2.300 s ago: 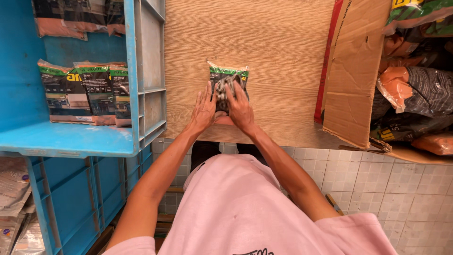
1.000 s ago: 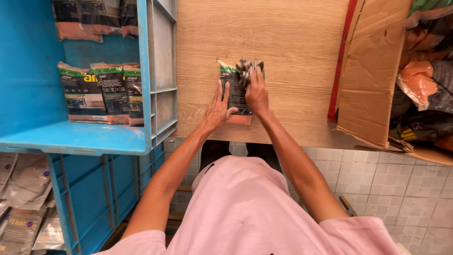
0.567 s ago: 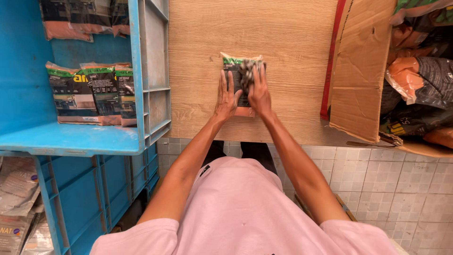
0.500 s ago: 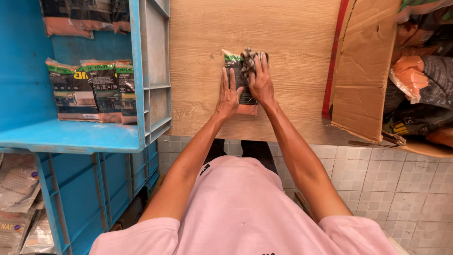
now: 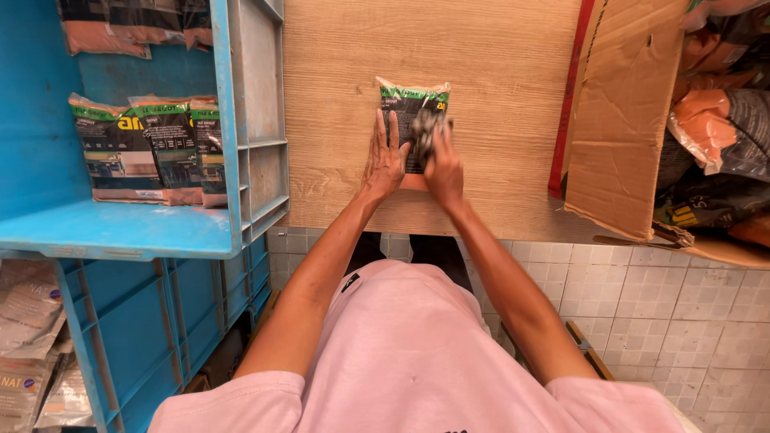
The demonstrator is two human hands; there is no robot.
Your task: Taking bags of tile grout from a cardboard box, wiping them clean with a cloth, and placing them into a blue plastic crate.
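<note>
A flat plastic pouch (image 5: 413, 120), dark with a green band across its top and a pale orange strip at its near end, lies lengthwise on the wooden table (image 5: 481, 56), near the table's front edge and about midway between the crate and the box. The left hand (image 5: 383, 156) lies flat on its left half, fingers straight and spread, pressing down rather than gripping. The right hand (image 5: 439, 160) rests on the right half; it is blurred, its fingers look loosely bent over the glossy film, and whether they pinch the pouch I cannot tell. The table has a pale, fine-grained wood surface. To the left stands a blue plastic crate (image 5: 249, 120) with a ribbed, compartmented wall, and in it a row of like pouches (image 5: 148, 148) overlapping one another, with more at its far end. To the right, an open cardboard box (image 5: 626, 120) with a plain brown flap and a red edge holds orange and dark crinkled packets (image 5: 710, 120). Below the table edge runs a floor of small white tiles (image 5: 706, 321).
</note>
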